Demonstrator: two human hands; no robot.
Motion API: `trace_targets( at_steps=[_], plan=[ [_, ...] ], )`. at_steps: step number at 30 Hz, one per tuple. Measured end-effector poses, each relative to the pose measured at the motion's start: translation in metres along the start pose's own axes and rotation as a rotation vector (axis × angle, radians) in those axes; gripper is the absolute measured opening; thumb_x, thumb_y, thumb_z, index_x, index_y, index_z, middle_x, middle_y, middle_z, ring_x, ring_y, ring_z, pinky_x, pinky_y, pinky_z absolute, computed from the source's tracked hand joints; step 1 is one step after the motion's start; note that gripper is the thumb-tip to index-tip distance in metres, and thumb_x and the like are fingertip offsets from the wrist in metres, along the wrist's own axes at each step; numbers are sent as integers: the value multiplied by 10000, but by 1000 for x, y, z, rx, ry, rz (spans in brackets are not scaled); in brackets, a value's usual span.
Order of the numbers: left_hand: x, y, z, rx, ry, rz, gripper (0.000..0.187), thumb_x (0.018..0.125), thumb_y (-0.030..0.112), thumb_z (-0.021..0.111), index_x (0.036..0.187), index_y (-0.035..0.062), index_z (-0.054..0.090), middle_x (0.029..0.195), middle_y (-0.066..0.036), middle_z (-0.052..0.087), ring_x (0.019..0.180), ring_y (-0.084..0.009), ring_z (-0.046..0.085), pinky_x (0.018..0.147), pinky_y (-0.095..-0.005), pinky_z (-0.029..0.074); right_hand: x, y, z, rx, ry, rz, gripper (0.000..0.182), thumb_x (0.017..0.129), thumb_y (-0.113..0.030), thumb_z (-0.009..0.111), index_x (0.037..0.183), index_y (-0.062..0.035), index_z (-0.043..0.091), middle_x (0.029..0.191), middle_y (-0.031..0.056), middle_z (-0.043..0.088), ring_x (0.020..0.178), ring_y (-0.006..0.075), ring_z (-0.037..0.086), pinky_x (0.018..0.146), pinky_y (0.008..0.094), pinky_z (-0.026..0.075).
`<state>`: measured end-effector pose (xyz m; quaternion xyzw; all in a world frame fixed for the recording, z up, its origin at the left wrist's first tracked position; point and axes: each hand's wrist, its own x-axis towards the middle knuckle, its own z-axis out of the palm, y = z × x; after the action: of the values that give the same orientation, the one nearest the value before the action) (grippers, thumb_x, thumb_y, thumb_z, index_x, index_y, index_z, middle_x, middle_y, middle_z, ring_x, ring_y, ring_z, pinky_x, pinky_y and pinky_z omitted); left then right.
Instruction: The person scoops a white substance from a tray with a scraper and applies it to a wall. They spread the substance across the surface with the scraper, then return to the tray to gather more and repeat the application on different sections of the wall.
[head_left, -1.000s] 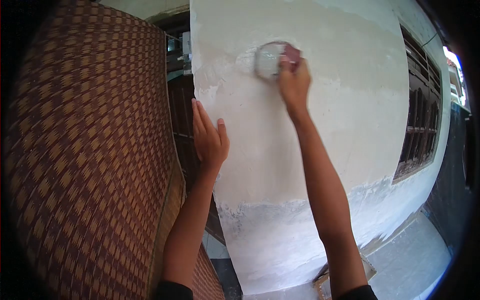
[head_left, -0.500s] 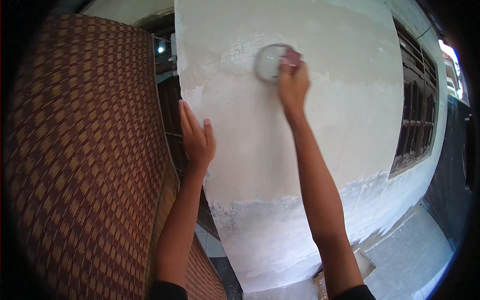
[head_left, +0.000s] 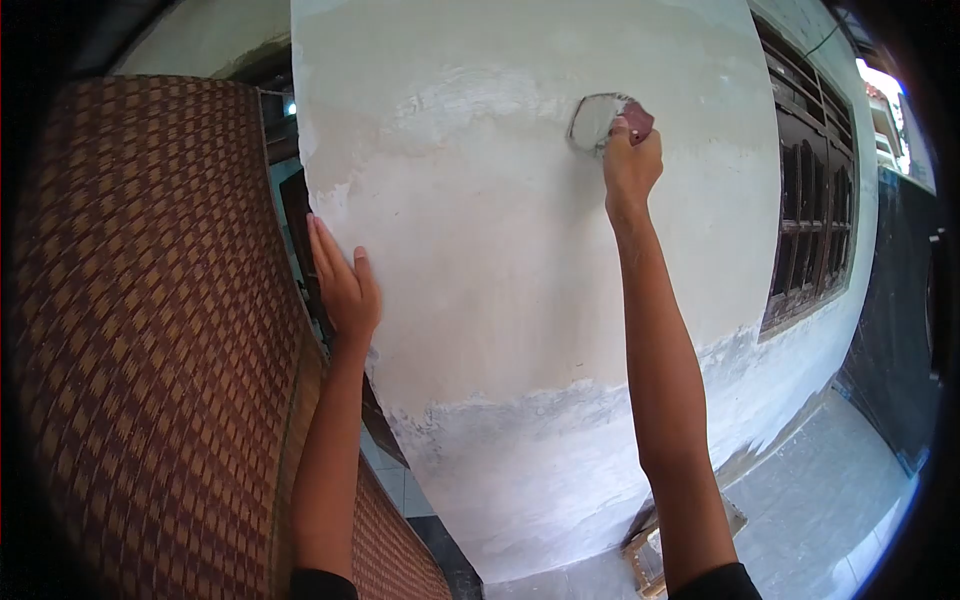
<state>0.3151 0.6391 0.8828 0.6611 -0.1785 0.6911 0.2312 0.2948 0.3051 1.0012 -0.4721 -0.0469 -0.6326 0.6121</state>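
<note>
A pale wall point(head_left: 480, 260) with patchy white plaster fills the middle of the view. On its upper part, my right hand point(head_left: 633, 165) grips the reddish handle of a scraper-like tool point(head_left: 597, 120), whose light, dark-edged plate lies against or very near the wall. Lower on the left, my left hand point(head_left: 345, 285) rests flat at the wall's left edge, its fingers stretched upward and thumb apart, with nothing held. Rougher white plaster point(head_left: 465, 100) shows left of the tool.
A woven brown mat point(head_left: 150, 300) stands along the left side. At right is a dark wooden window point(head_left: 815, 200) with bars, and beyond it a dark panel point(head_left: 890, 320). A wooden frame-like object point(head_left: 645, 565) lies on the grey floor point(head_left: 820, 500) at lower right.
My right hand and the tool have moved right along the wall. The view has shifted, so the wall's edge and my left hand appear farther left, with that hand still at the edge.
</note>
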Motion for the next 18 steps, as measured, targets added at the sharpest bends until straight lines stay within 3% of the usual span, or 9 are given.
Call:
trace_targets(
  at_steps=[1, 3, 7, 9, 10, 15, 17, 18],
  plan=[
    [0, 1, 0, 0, -2, 1, 649, 970, 166, 428, 1511, -52, 144, 1559, -247, 184, 1429, -402, 244, 1151, -449, 256, 1, -4, -5, 108, 0, -21, 265, 925, -213, 558, 1052, 16, 601, 993, 200, 677, 907, 330, 667, 778, 428, 505],
    [0, 5, 1, 45, 1, -38, 648, 968, 155, 431, 1516, -40, 145, 1569, -232, 176, 1430, -395, 248, 1148, -447, 261, -5, -9, 4, 45, -157, -98, 243, 929, -198, 551, 1047, 10, 598, 956, 202, 658, 883, 355, 640, 782, 457, 485],
    [0, 21, 3, 44, 11, -123, 645, 976, 172, 427, 1519, -31, 146, 1578, -223, 163, 1442, -382, 226, 1162, -473, 218, -47, -8, 58, -107, -323, -522, 261, 914, -214, 585, 1043, 10, 557, 905, 216, 603, 843, 397, 548, 771, 521, 420],
    [-5, 20, 8, 197, 27, -158, 638, 989, 201, 419, 1518, -33, 150, 1582, -224, 155, 1451, -377, 200, 1172, -505, 163, -57, -28, 40, -211, -536, -424, 274, 903, -217, 602, 1039, 12, 539, 912, 218, 603, 873, 392, 547, 773, 513, 418],
    [-10, 22, 11, 184, 48, -153, 634, 996, 233, 417, 1512, -38, 167, 1580, -225, 161, 1456, -373, 183, 1172, -529, 128, -52, -19, 41, -257, -448, -430, 250, 894, -197, 615, 1015, 8, 538, 911, 221, 607, 898, 384, 545, 781, 500, 417],
    [-33, 45, 15, 185, 58, -169, 616, 993, 211, 433, 1500, -47, 196, 1567, -236, 187, 1446, -387, 204, 1172, -514, 145, 3, 16, -19, -148, -195, -290, 258, 886, -155, 624, 1022, 39, 523, 890, 228, 610, 882, 391, 541, 787, 491, 425],
    [-37, 62, 21, 124, 78, -175, 603, 990, 195, 437, 1495, -47, 211, 1560, -241, 202, 1440, -390, 215, 1171, -506, 158, 18, 30, -45, -146, -159, -310, 220, 901, -130, 603, 1022, 39, 531, 893, 223, 625, 856, 394, 571, 771, 472, 449],
    [-40, 79, 22, 90, 59, -150, 583, 988, 177, 439, 1487, -44, 234, 1553, -241, 220, 1433, -393, 230, 1167, -497, 179, 22, 34, -59, -33, -179, -208, 196, 912, -131, 593, 1012, 28, 539, 892, 211, 633, 837, 367, 592, 754, 439, 462]
  ],
)
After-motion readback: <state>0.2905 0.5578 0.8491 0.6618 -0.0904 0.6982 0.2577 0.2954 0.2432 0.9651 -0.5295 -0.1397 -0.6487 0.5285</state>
